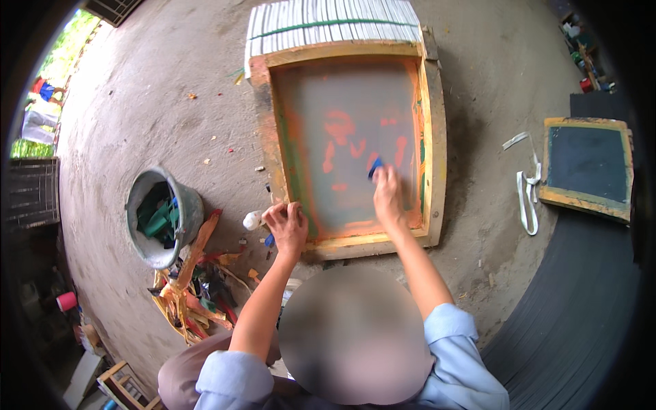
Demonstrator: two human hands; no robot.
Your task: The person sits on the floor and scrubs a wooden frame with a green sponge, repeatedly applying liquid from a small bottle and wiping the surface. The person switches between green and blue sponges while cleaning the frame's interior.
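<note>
A wooden-framed printing screen (pixel 434 157) lies in front of me, its pale mesh smeared orange near the border and marked with pinkish-red patches. My right hand (pixel 388 199) pinches a small blue pad or cloth (pixel 375 167) against the mesh, right of the middle; its exact kind is unclear. At the near left corner of the frame, my left hand (pixel 287 224) has its fingers bent over the wooden edge. Beside those fingers sits a small white round thing (pixel 252 220). White, thin-edged layers crossed by a green line (pixel 335 26) show beyond the frame's far end.
To the left stands a grey bucket (pixel 187 217) with green and dark scraps inside. Wood strips and rags (pixel 195 294) lie in a heap near it. At right are a smaller dark screen (pixel 588 164), a white strap (pixel 529 198) and black ribbed sheeting (pixel 574 294).
</note>
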